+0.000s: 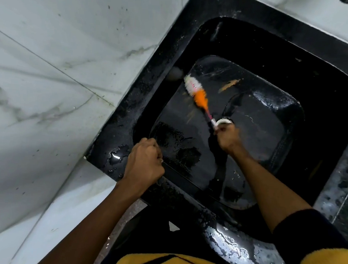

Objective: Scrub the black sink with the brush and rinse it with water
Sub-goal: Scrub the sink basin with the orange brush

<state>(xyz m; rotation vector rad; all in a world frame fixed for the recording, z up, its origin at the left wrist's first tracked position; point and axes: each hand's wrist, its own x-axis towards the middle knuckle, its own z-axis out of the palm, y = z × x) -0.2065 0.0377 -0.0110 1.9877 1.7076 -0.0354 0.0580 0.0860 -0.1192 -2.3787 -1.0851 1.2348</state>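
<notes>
The black sink [308,105] is set into a black bench [114,139] that meets pale marble wall tiles [49,70] along its left edge, so there is little room on that side, while the basin itself is broad and open across its floor. Going from the left, water droplets and a small puddle [117,155] lie on the bench's near-left corner, just beside the left hand [144,160]. That hand rests on the sink's near-left rim with its fingers clenched into a fist, apparently around nothing, though the underside is hidden. Inside the basin the floor is wet and glossy, with brownish smears [228,85] near the far wall. The brush [197,94], with white bristles at the tip, orange bristles behind and a thin pink-and-white stem, lies blurred against the left part of the floor. The right hand [227,138] is grasping its stem, close to the white-ringed drain [225,121]. The right forearm crosses the near rim.
</notes>
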